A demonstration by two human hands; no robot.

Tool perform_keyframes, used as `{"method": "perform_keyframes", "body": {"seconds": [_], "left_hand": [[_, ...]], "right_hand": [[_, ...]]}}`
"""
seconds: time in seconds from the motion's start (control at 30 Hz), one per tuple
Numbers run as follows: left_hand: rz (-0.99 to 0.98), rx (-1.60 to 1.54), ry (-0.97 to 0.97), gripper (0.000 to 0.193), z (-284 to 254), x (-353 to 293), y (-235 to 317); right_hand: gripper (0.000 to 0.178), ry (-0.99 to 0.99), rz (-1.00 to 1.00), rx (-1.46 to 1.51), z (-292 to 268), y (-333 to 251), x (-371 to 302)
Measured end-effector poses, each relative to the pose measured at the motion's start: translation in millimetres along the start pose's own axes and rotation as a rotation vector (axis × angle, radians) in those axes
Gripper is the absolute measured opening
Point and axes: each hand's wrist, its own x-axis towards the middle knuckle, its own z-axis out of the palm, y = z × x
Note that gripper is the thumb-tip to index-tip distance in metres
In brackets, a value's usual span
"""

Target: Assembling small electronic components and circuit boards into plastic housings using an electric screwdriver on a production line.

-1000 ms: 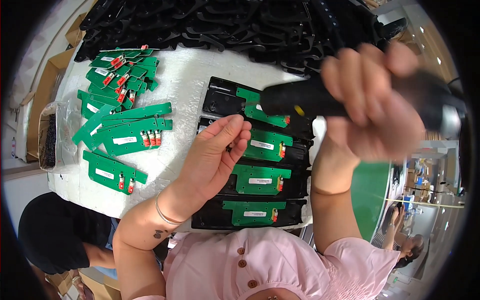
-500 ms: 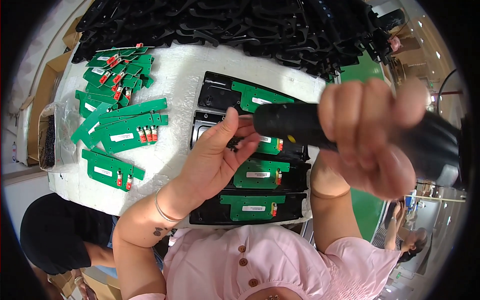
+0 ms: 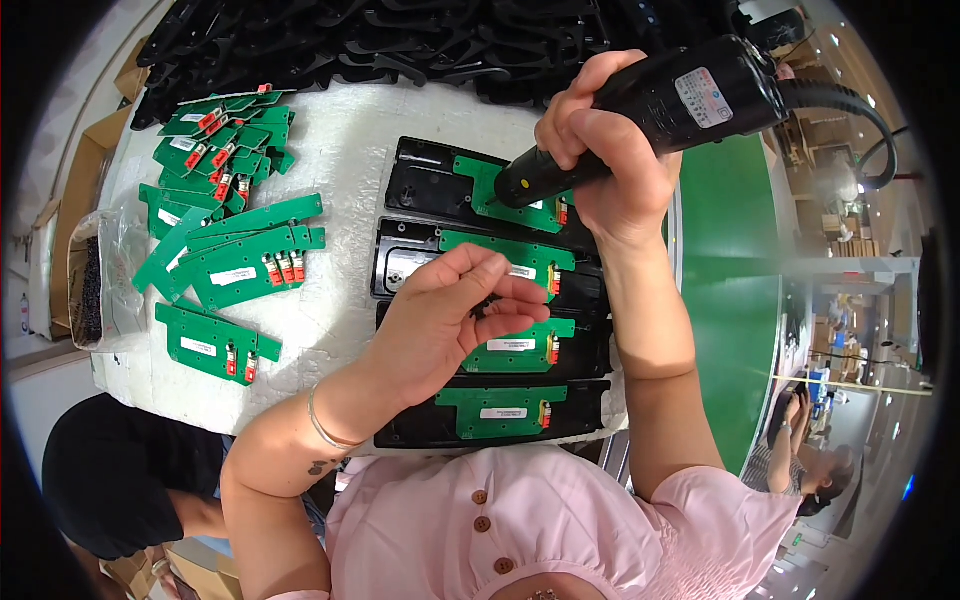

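Observation:
My right hand [image 3: 615, 150] grips a black electric screwdriver [image 3: 665, 110], fingers wrapped round its body. Its tip points down onto the green circuit board [image 3: 480, 180] in the farthest black plastic housing [image 3: 425, 180]. My left hand [image 3: 440, 315] is curled, thumb against the index finger, with small dark screws [image 3: 484, 306] showing among its fingers. It hovers over the second and third housings, partly hiding their circuit boards. In the nearest housing [image 3: 410, 428], another green circuit board [image 3: 490, 425] lies flat with a red and white connector.
Loose green circuit boards [image 3: 245, 275] lie in overlapping piles on the white foam surface [image 3: 345, 180]. A clear plastic bag [image 3: 120, 275] in a box stands at the left edge. Black plastic parts [image 3: 380, 40] crowd the far side. A person in black [image 3: 120, 480] is at lower left.
The screwdriver has swung away from my left hand, its tip now down at the farthest board. My left hand has moved slightly nearer to me, and its fingers have curled in.

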Motion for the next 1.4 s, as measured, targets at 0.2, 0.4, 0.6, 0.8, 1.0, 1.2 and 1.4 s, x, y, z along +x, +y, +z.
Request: {"method": "perform_keyframes", "body": {"seconds": [0.2, 0.4, 0.6, 0.8, 1.0, 1.2, 1.4], "left_hand": [[0.042, 0.042, 0.089, 0.017, -4.3, 0.2, -0.1], [0.063, -0.077, 0.184, 0.015, -2.4, 1.7, 0.5], [0.065, -0.199, 0.121, 0.014, -6.5, 0.2, 3.8], [0.058, -0.26, 0.059, 0.016, -7.0, -0.4, -0.1], [0.002, -0.303, 0.076, 0.027, -11.7, -3.2, -2.9], [-0.151, -0.241, 0.118, 0.054, 7.5, -0.8, -2.6], [-0.103, -0.041, 0.017, 0.033, 7.8, -1.3, -7.0]], "right_hand": [[0.015, -0.071, 0.036, -0.091, 2.0, -1.9, 3.1], [0.015, -0.053, 0.042, -0.125, 5.0, -4.1, 0.5], [0.038, -0.44, -0.286, 0.307, -13.8, -64.8, -13.3], [0.026, -0.165, -0.324, 0.36, 9.8, -82.9, -37.7], [0.024, -0.235, -0.264, 0.261, 14.9, -77.6, -39.4], [0.025, 0.076, -0.158, 0.053, 7.7, -44.0, -27.5], [0.021, 0.144, -0.078, 0.094, -28.8, -10.6, -15.2]]}}
